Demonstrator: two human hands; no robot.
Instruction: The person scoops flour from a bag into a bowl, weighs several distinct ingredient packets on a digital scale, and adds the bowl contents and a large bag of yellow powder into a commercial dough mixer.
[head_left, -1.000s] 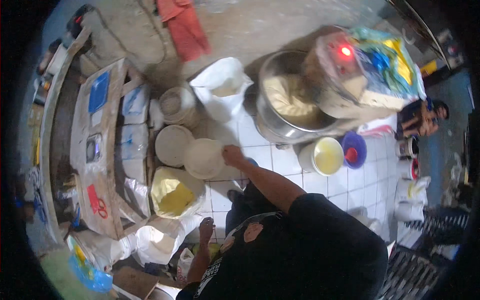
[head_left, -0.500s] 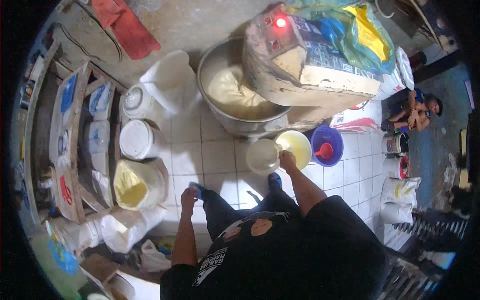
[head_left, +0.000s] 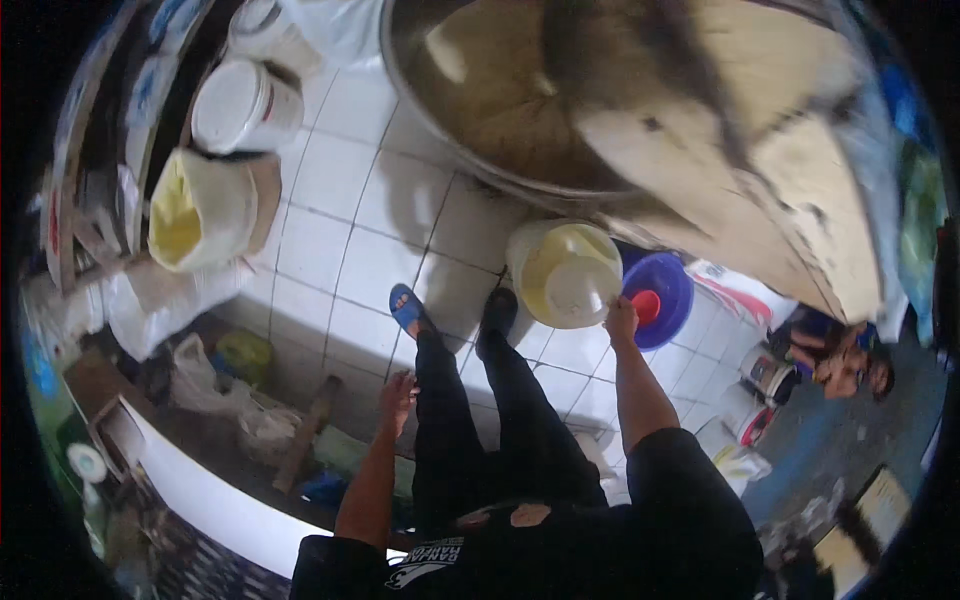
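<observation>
My right hand (head_left: 621, 320) is closed at the edge of a pale, translucent round dipper (head_left: 583, 288); its handle is hidden in my fingers. The dipper is over the mouth of a pale yellow bucket (head_left: 530, 250), whose contents I cannot make out. Close to my right hand stands a blue-purple bucket (head_left: 680, 290) with a red dipper (head_left: 645, 306) in it. My left hand (head_left: 398, 398) hangs beside my left leg, fingers loosely bent and holding nothing visible. Beyond the buckets is a mixer's big metal bowl (head_left: 430, 115) with pale dough (head_left: 500, 60) inside.
The mixer's worn cream housing (head_left: 690, 160) fills the upper right. At left stand a lidded white bucket (head_left: 230, 108) and a container with a yellow inside (head_left: 215, 215). A person (head_left: 835, 360) sits at far right near more buckets. White tiles (head_left: 340, 240) cover the floor.
The pale dipper has moved from left of the yellow bucket to over its mouth, carried by my right hand. The view has shifted closer to the mixer. My left hand still hangs low.
</observation>
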